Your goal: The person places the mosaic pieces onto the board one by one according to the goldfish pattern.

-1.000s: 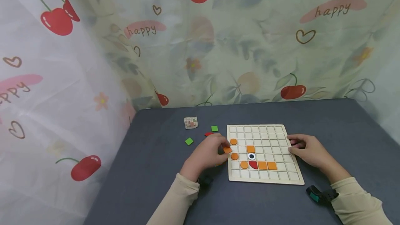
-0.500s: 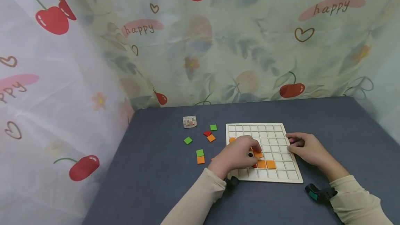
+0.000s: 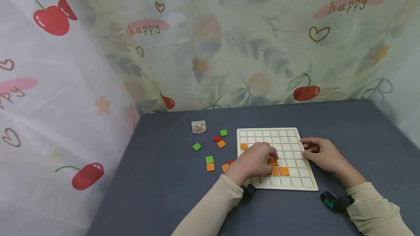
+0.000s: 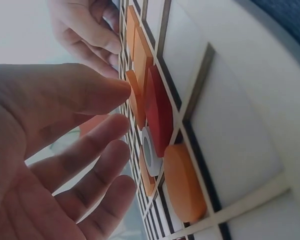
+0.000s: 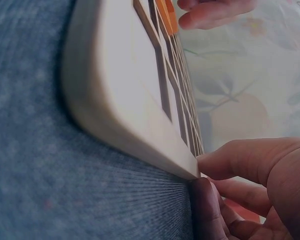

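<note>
1. Lying nearest me on the pale gridded board [image 3: 293, 163], two orange squares [image 3: 284, 171] were seated; beside them, low down, a red piece [image 4: 159, 112], a white ring [image 4: 149, 150] and an orange disc [image 4: 184, 182] were set too.
2. My left hand [image 3: 254, 159] seemed to pinch an orange tile [image 3: 273, 162], tilted and unseated, just beyond those squares; it hid several cells from above.
3. My right hand [image 3: 321, 152] gripped the board's right edge between thumb and fingers.
4. Left of the board, loose green tiles [image 3: 209, 160], loose orange tiles [image 3: 210, 167] and loose red pieces [image 3: 217, 139] lay unplaced on the surface [image 3: 157, 177], so I judged it partway done.
5. Farther off lay a small printed card [image 3: 198, 127], unreadable; behind hung a patterned curtain [image 3: 229, 57].
</note>
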{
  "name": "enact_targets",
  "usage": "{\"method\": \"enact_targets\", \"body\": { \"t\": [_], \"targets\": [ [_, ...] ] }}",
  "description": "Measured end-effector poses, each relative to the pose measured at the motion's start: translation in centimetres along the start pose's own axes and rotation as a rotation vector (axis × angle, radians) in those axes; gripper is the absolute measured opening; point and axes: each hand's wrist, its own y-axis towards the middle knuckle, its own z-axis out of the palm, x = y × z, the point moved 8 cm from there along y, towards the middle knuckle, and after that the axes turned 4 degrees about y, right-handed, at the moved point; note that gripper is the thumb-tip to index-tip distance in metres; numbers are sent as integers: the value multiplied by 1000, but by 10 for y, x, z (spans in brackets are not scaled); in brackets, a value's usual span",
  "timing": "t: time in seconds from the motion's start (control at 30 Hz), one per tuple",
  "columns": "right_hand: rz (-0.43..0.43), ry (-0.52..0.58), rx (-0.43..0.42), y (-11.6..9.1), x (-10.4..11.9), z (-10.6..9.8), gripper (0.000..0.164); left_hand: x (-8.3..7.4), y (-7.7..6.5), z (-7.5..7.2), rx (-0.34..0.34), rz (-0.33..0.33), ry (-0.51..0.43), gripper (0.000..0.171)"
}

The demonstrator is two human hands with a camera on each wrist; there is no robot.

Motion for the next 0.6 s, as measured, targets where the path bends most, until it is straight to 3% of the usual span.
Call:
{"method": "enact_targets", "body": {
  "t": [0.6],
  "targets": [
    [9,5,3,0,-2,0,52,0,4,6,13,-46,26,35]
  ]
}}
